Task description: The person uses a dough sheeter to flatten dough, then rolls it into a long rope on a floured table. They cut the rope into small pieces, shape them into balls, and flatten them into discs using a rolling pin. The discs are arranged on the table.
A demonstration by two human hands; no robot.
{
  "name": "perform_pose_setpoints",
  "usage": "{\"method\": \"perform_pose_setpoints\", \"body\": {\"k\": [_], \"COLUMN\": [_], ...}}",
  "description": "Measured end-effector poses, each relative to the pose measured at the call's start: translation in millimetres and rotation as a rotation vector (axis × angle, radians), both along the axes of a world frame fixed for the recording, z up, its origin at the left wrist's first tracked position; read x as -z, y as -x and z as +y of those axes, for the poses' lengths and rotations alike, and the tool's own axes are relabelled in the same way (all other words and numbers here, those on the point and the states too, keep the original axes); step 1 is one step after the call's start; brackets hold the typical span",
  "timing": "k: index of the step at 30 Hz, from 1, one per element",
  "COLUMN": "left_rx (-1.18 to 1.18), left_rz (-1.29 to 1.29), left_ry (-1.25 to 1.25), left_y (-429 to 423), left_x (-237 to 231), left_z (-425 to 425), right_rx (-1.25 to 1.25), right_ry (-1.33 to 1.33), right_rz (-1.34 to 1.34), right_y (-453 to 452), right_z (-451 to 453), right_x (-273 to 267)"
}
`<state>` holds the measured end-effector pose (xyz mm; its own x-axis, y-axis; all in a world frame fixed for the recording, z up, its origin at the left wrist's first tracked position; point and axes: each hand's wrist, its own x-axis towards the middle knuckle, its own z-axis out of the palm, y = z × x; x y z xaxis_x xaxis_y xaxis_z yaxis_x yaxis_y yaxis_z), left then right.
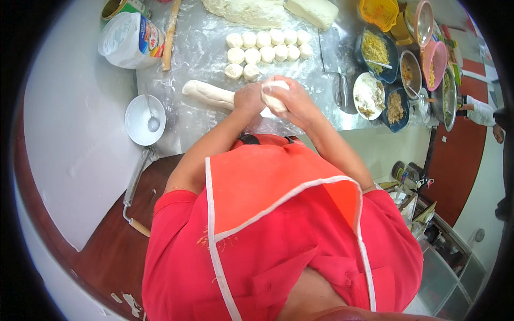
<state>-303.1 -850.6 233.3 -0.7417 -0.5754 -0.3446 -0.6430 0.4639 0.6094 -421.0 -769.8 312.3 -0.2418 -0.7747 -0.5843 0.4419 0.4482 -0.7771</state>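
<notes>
My left hand (pixel 249 98) is closed around the right end of a rolled log of white dough (pixel 207 93) on the floured metal table (pixel 192 48). Beside it, my right hand (pixel 298 100) grips a lump of dough (pixel 277 102), fingers wrapped over it. The two hands touch or nearly touch; whether the lump is still joined to the log is hidden. Just beyond them, several round dough pieces (pixel 267 54) stand in rows. A larger mass of dough (pixel 245 10) and a thick dough slab (pixel 313 12) lie at the far side.
Right of the dough pieces lies a cleaver (pixel 333 56). Farther right stand a plate of filling (pixel 368 96), a blue bowl of shredded food (pixel 375 50) and other bowls. At left are a rolling pin (pixel 172 36), a plastic tub (pixel 124 40) and a white bowl with a spoon (pixel 144 120).
</notes>
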Motion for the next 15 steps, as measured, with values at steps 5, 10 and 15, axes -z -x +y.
{"method": "perform_pose_setpoints", "body": {"k": [5, 10, 15], "left_rx": [0.124, 0.23, 0.147], "left_rz": [0.045, 0.019, 0.108], "left_ry": [0.049, 0.315, 0.224], "left_y": [-8, -36, -41], "left_x": [-3, -3, 7], "left_z": [-1, -12, -18], "right_rx": [0.057, -0.108, -0.267], "right_ry": [-0.055, -0.127, -0.178], "right_rz": [0.194, 0.788, 1.113], "right_y": [24, 33, 29], "right_z": [-21, -37, -32], "right_x": [41, 96, 87]}}
